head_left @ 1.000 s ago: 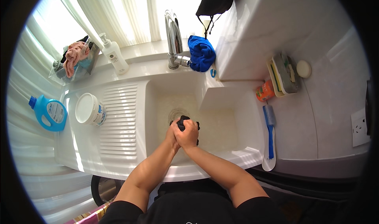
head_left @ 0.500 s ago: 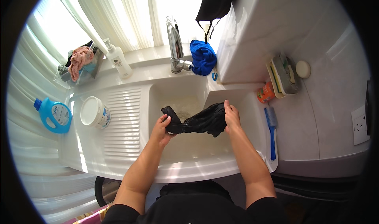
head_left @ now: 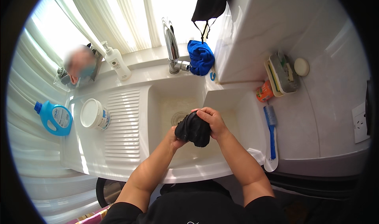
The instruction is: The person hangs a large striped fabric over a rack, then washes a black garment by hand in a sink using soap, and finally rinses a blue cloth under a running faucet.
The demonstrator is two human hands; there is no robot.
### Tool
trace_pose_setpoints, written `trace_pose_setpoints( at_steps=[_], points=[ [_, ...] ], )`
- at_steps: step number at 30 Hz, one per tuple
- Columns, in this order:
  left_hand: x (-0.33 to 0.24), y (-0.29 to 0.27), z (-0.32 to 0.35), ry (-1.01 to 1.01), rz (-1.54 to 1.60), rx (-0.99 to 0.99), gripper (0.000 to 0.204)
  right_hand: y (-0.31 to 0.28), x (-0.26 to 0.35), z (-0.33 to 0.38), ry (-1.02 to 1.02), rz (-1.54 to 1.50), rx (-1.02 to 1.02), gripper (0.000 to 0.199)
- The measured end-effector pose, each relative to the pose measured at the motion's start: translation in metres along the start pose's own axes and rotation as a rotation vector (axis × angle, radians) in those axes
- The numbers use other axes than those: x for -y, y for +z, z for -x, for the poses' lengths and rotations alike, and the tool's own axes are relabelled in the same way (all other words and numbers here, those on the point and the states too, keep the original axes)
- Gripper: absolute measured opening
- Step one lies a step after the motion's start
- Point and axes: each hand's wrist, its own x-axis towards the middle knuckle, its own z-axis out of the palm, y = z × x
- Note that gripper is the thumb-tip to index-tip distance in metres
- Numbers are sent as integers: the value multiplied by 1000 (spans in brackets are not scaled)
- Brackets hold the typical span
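A black piece of cloth, bunched into a compact wad, is held between my two hands above the white sink basin. My left hand grips its left side, with most of the fingers hidden beneath the fabric. On the upper right side, my right hand is closed around the cloth, thumb lying along its top. Which kind of garment it is cannot be made out. Below the wad, the round drain shows partly at the bottom of the basin.
Left of the ribbed washboard stand a white tub and a blue detergent bottle. Behind are a white pump bottle, a chrome faucet and a blue cloth. A blue brush lies at right, near an orange container.
My hands have come together, the right one moving left. The black cloth, stretched out between them before, is now gathered into a wad.
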Motion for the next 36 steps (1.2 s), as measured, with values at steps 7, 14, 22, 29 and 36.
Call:
trace_pose_setpoints(
  at_steps=[7, 14, 22, 29, 36],
  points=[
    [-7, 34, 22, 166, -60, -31, 38, -7, -33, 3, 31, -251, -216, 49],
    [3, 13, 5, 16, 70, 83, 57, 47, -88, 17, -379, 943, -424, 41],
    [20, -28, -20, 88, 185, 212, 44, 32, -106, 6, -379, 1194, -208, 69],
    [23, 21, 0, 137, 104, -191, 22, -13, -102, -35, -110, 795, -748, 35],
    [27, -3, -19, 108, 37, -134, 22, 21, -105, -9, -220, 852, -704, 41]
  ],
)
